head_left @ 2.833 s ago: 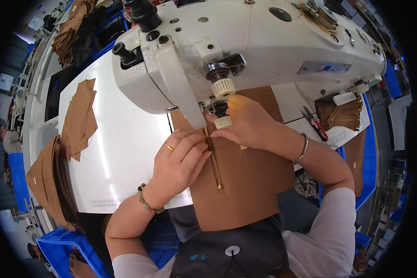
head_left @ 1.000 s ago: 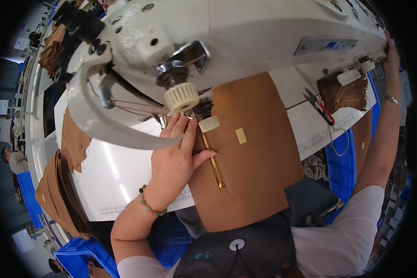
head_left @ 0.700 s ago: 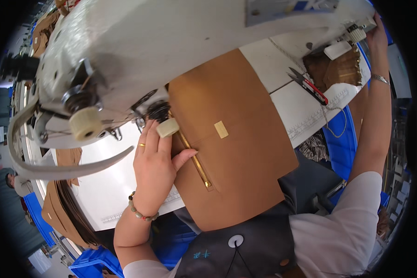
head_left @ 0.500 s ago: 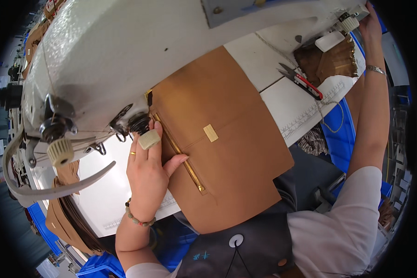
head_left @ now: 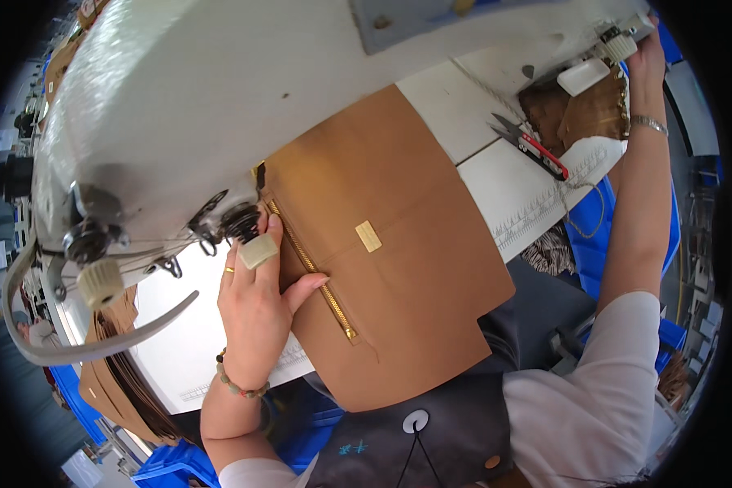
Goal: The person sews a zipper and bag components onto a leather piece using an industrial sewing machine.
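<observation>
A brown leather-like panel (head_left: pixel 431 285) lies flat under the arm of a white sewing machine (head_left: pixel 187 89). A gold zipper (head_left: pixel 311 264) is set along its left side, and a small gold plate (head_left: pixel 368 237) sits near its middle. My left hand (head_left: pixel 256 301) rests on the panel's left edge, fingers stretched forward and thumb spread out over the zipper. Some fingertips are hidden behind the machine's tension knob (head_left: pixel 257 252). At the far right, my right hand (head_left: pixel 646 63) reaches up to the machine's end; its fingers are mostly hidden there.
Red-and-black thread snips (head_left: pixel 530 146) lie on the white table (head_left: pixel 537 191), right of the panel. Brown pieces (head_left: pixel 586 114) are behind them. A blue bin (head_left: pixel 586 244) stands at the right edge. Stacked brown panels (head_left: pixel 122 382) sit at the left. A curved metal guard (head_left: pixel 122 348) juts out near my left hand.
My right forearm has shifted slightly to the left, with the hand still at the machine's end. My left hand and the panel keep nearly the same place under the machine.
</observation>
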Action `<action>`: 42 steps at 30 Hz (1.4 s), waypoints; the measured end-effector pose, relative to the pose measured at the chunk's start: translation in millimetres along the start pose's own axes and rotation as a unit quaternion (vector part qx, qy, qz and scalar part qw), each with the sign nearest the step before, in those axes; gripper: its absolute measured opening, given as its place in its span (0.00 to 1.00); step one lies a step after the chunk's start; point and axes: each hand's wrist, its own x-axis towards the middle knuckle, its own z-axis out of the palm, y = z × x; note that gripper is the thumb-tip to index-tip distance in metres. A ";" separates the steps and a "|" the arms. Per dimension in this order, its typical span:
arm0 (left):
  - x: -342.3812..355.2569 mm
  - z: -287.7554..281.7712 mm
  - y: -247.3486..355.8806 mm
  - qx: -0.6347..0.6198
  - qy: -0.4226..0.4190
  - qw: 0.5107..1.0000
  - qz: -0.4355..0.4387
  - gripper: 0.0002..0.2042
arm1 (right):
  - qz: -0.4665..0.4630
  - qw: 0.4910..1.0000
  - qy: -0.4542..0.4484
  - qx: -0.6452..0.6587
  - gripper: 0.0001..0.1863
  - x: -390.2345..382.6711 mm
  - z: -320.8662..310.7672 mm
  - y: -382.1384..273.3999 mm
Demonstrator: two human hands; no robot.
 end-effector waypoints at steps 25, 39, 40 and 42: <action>-10.4 13.4 -17.1 -0.177 0.128 0.975 -0.028 0.20 | -0.137 0.588 -0.687 -0.404 0.37 -349.0 261.4 84.3; -9.1 5.0 -20.0 -0.026 0.080 0.995 0.049 0.32 | -0.165 0.585 -0.669 -0.428 0.39 -353.7 257.6 86.7; -8.8 4.1 -20.6 -0.026 0.073 0.996 0.050 0.33 | -0.170 0.592 -0.666 -0.421 0.39 -354.2 257.2 87.3; -8.4 2.5 -20.5 -0.025 0.071 0.996 0.047 0.33 | -0.173 0.586 -0.665 -0.430 0.39 -354.9 256.3 88.1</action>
